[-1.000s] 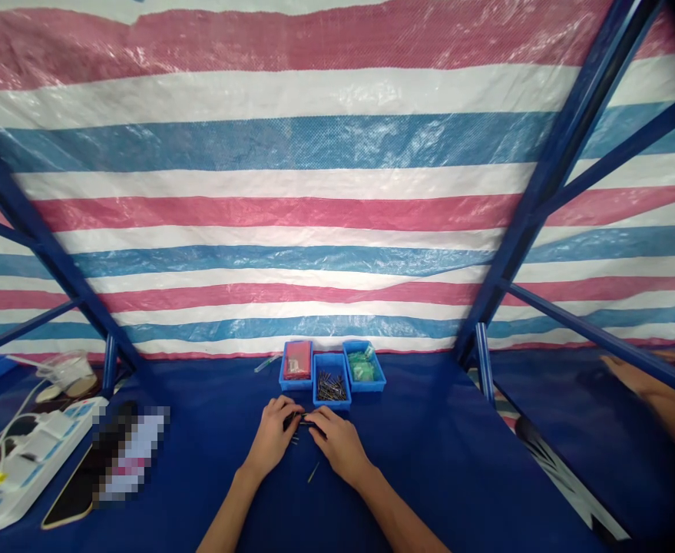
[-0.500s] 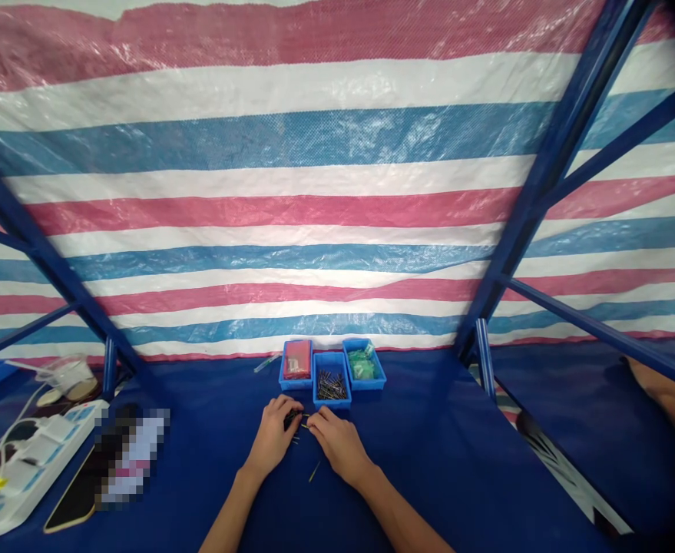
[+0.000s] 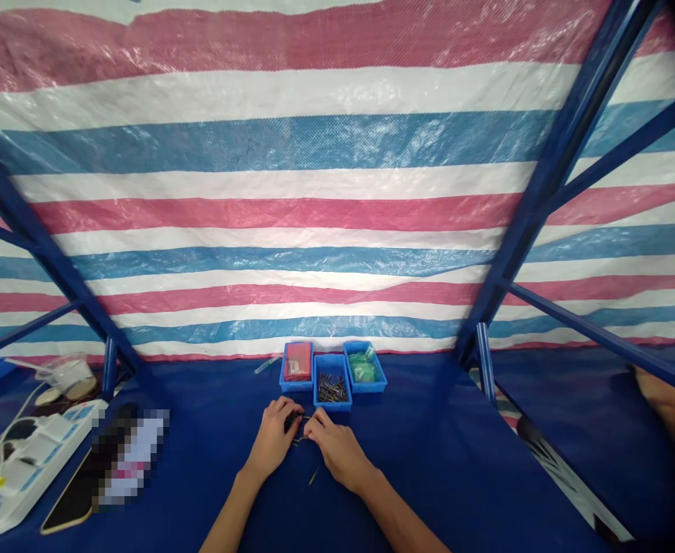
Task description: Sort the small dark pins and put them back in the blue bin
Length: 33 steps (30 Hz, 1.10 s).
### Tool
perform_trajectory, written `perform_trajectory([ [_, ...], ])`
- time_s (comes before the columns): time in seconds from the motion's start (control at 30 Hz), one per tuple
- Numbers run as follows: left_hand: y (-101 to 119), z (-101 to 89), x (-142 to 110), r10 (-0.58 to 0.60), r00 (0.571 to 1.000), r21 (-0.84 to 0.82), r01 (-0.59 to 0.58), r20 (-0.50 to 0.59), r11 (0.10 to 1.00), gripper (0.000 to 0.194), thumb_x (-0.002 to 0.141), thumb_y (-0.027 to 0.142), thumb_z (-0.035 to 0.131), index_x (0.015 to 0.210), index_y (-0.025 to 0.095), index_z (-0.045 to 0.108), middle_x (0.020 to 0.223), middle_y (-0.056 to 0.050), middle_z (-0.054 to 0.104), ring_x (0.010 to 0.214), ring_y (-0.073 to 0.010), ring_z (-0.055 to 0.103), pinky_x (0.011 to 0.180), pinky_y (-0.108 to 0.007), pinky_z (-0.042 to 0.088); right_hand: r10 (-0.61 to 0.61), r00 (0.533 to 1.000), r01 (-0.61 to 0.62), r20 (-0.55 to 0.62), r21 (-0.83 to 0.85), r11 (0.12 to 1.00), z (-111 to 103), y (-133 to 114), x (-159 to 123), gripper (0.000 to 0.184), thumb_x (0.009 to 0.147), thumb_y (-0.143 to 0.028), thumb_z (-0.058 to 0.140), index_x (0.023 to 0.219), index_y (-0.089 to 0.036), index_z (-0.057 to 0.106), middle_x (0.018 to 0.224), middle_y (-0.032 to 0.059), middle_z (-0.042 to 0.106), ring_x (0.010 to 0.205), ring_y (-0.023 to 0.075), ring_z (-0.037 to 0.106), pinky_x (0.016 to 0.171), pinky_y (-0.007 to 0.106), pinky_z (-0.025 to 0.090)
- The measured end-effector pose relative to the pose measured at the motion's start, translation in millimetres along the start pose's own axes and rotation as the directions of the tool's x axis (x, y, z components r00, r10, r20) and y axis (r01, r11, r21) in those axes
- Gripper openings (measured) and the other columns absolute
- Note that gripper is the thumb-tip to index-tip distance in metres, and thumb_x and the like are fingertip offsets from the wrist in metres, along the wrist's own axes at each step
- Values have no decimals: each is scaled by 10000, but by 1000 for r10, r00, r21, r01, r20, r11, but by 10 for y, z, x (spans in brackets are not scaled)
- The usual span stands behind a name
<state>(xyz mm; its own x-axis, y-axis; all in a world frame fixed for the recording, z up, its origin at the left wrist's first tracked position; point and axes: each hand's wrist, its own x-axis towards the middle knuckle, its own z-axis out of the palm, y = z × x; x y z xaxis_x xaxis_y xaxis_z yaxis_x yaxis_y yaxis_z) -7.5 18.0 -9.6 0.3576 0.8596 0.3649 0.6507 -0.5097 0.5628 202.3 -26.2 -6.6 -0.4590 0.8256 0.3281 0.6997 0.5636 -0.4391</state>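
Note:
My left hand and my right hand rest close together on the blue table cloth, fingertips almost touching. Both are curled around small dark pins held between them; I cannot make out the exact piece in each. A single loose pin lies on the cloth just below the hands. Right behind them stand three small blue trays: the middle tray holds several dark pins, the left tray red parts, the right tray green parts.
A white power strip with cables and a phone lie at the left, with a clear plastic cup behind. Blue frame posts flank the table. Another person's forearm shows at the right edge. A striped tarp hangs behind.
My right hand has shifted slightly left toward my left hand. The other person's arm at the right has pulled back toward the edge.

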Motion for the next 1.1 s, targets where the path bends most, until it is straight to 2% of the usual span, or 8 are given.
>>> perform_trajectory([
  [0.1,-1,-1,0,-2,1000,-6,2,4,1000,198,1037,322,533,1073,269,721,1095,-78,687,1034,-267,638,941,-435,491,7,999,-6,-32,47,999,-7,-29,13,158,1086,-193,449,1119,-284,573,1144,-12,616,758,130,681,663,206,447],
  [0.2,17,-16,0,-7,1000,-17,7,14,1000,205,1045,329,523,1077,269,716,1097,-77,684,1030,-267,631,948,-443,487,56,991,-45,-117,100,994,2,-35,32,174,1108,-238,409,1112,-279,578,1102,1,651,832,161,708,705,223,494],
  [0.33,42,-32,0,-16,1000,-23,16,19,1000,214,1048,352,519,1079,269,714,1103,-78,682,1041,-273,623,959,-461,482,212,932,-157,-293,202,967,12,-5,41,211,1114,-312,389,1137,-277,595,1012,13,694,877,188,726,769,260,545],
  [0.43,38,-28,3,-21,1000,-29,22,21,999,233,1050,380,511,1077,275,718,1102,-81,681,1041,-278,621,963,-472,487,242,899,-161,-366,239,958,-1,7,36,266,1120,-327,352,1152,-268,610,1017,33,692,878,186,722,801,275,566],
  [0.57,15,-17,7,-18,1000,-38,19,17,999,255,1051,404,505,1068,274,723,1095,-85,680,1044,-282,623,961,-474,494,219,896,-130,-387,243,961,-26,-4,33,326,1120,-279,307,1197,-279,624,1146,59,669,964,177,720,852,277,581],
  [0.7,11,-18,4,-17,1000,-38,17,11,999,259,1054,406,499,1073,274,721,1087,-81,682,1037,-276,628,961,-466,496,228,889,-142,-398,235,962,-40,-16,31,312,1112,-279,341,1207,-287,637,1207,68,642,1011,183,720,860,283,588],
  [0.9,50,-37,-1,-11,1000,-25,10,-5,1000,223,1048,374,520,1058,280,722,1078,-67,688,1017,-262,639,940,-435,497,199,890,-104,-411,241,965,-17,-3,38,355,1106,-241,321,1252,-286,642,1176,71,678,1033,189,718,905,297,592],
  [1.1,52,-41,-1,-13,1000,-27,13,4,1000,228,1048,375,516,1063,280,723,1081,-70,687,1026,-268,637,944,-442,497,249,877,-143,-411,271,952,38,63,46,379,1124,-283,308,1401,-300,566,1226,73,680,1067,197,719,900,306,598],
])
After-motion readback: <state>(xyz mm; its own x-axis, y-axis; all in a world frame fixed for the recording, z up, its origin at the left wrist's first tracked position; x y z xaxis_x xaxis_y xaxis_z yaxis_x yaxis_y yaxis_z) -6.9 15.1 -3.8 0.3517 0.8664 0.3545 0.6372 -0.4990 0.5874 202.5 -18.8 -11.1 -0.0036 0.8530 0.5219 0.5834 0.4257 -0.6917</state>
